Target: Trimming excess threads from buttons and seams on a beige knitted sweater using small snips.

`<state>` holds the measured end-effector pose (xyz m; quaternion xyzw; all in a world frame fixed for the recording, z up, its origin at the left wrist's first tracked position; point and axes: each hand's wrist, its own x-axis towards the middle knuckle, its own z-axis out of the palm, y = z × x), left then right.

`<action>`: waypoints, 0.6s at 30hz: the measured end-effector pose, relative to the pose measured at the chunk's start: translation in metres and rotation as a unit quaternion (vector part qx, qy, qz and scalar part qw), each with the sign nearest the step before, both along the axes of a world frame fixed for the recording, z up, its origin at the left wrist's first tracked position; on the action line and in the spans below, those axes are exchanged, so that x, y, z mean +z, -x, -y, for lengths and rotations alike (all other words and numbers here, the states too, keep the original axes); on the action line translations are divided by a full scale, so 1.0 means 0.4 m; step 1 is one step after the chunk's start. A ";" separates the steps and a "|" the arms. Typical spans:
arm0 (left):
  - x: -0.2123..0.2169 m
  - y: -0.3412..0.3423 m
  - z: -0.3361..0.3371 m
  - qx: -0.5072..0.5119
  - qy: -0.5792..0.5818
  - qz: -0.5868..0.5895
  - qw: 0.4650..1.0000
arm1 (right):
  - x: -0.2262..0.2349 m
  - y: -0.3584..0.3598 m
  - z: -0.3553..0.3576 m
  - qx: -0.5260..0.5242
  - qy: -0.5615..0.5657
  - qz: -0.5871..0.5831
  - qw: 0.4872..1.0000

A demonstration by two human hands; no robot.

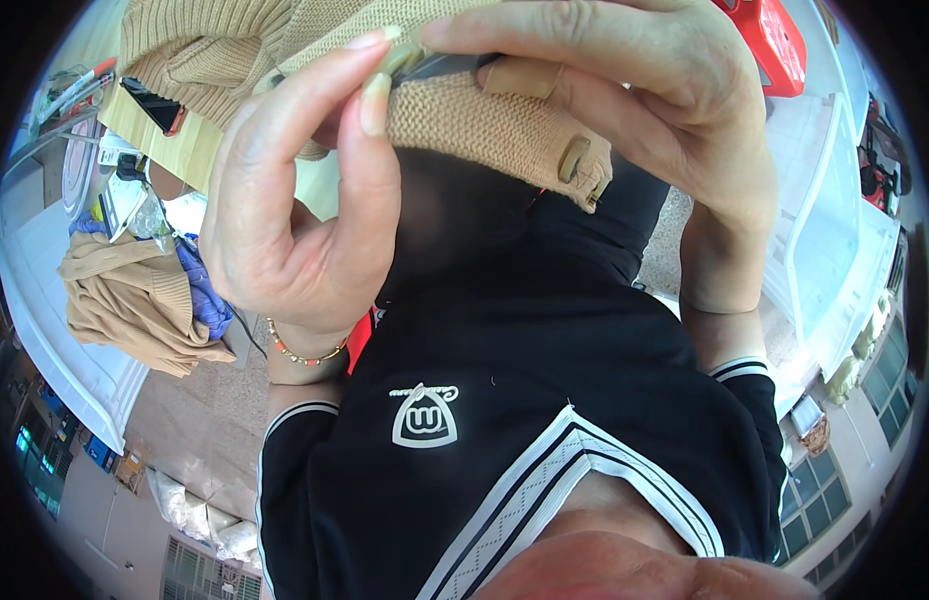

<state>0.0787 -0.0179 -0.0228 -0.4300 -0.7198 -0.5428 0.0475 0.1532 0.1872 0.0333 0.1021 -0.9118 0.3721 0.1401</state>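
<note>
Both hands are raised close to the camera, holding a beige knitted garment (484, 125). My left hand (294, 200) pinches its ribbed edge between thumb and forefinger. My right hand (634, 110) curls over the top of the same edge, its fingertips meeting those of the left. A small dark grey object (444, 65) shows between the fingertips; I cannot tell what it is. A beige button (574, 160) sits on the hanging corner of the garment. More of the knit (204, 40) bunches up behind my left hand. A beaded bracelet (304, 352) circles my left wrist.
My black shirt with white trim (504, 400) fills the lower middle. At the left, a pile of beige knitwear (134, 300) and a blue cloth (199, 280) lie on a white table (44, 300). A red object (774, 40) and a white surface (834, 230) are at the right.
</note>
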 end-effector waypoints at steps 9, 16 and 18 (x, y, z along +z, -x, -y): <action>-0.001 0.022 -0.012 0.096 -0.079 0.110 0.986 | -0.043 -0.051 -0.009 -0.127 0.135 -0.054 0.981; -0.075 0.108 0.026 0.127 -0.040 0.065 0.989 | -0.129 -0.119 -0.044 -0.114 0.176 -0.087 0.974; -0.103 0.122 0.024 0.125 0.008 0.137 0.983 | -0.128 -0.123 -0.026 -0.129 0.193 -0.080 0.970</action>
